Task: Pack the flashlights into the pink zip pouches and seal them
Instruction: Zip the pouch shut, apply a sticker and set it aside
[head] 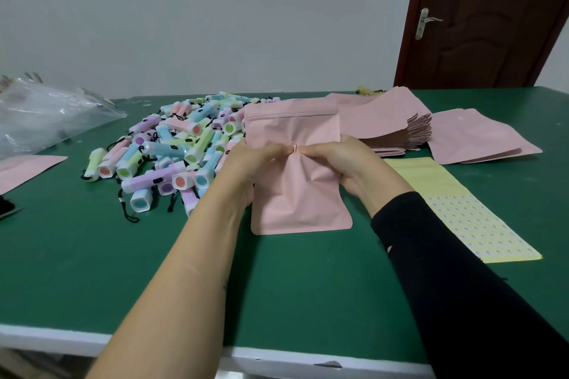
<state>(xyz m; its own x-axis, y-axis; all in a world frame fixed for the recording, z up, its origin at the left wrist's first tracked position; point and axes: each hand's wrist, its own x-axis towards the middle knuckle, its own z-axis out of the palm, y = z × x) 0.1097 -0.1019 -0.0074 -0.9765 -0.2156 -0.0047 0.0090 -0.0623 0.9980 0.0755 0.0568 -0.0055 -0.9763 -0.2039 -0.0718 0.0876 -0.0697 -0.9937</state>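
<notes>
Both grips are pinching. I see my left hand [246, 163] and right hand [348, 163] each nipping the front of a pink pouch [297, 197] at its middle, and the fingertips nearly meet where the material puckers. The pouch is held just above the green tabletop [92, 255], with its bottom end toward me and its zip strip [289, 116] at the far end. I cannot tell whether the zip is closed or whether anything is inside. To the right a yellow sticker sheet [455, 203] lies flat. Beyond my left hand is a heap of pastel flashlights [184, 144], and beyond my right hand a stack of pouches [397, 135]. At far left lies a clear plastic bag [40, 114], and a brown door [492, 18] stands behind.
</notes>
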